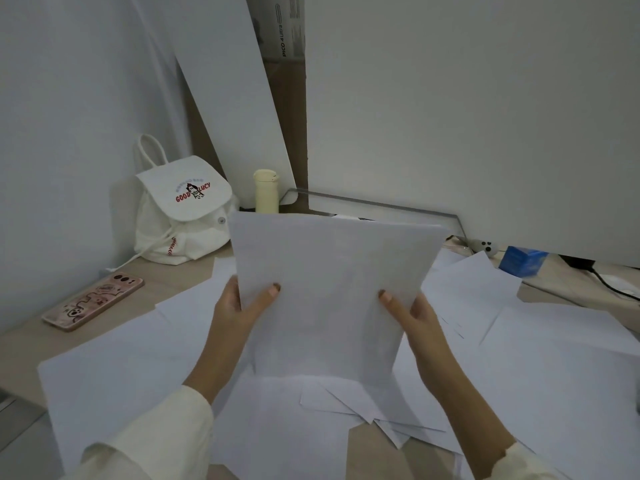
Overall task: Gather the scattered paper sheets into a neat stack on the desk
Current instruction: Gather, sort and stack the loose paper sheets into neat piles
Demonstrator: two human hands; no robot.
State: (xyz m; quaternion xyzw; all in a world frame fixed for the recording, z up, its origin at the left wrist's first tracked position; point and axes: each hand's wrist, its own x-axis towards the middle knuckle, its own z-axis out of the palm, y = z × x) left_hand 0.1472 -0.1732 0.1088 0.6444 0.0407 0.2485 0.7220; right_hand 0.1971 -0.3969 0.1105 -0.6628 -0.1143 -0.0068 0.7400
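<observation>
I hold a bundle of white paper sheets [332, 292] upright in the middle of the view, its lower edge near the desk. My left hand [239, 306] grips the bundle's left edge, thumb on the front. My right hand [412, 315] grips the right edge the same way. Several loose white sheets [124, 372] lie scattered flat over the wooden desk [20, 344], overlapping under and around the bundle, with more loose sheets [554, 362] at the right.
A pink phone [93, 298] lies at the left on the desk. A white backpack [181, 209] and a cream bottle [266, 191] stand at the back. A blue box [523, 260] and a black cable [609, 282] sit at the right. White boards lean behind.
</observation>
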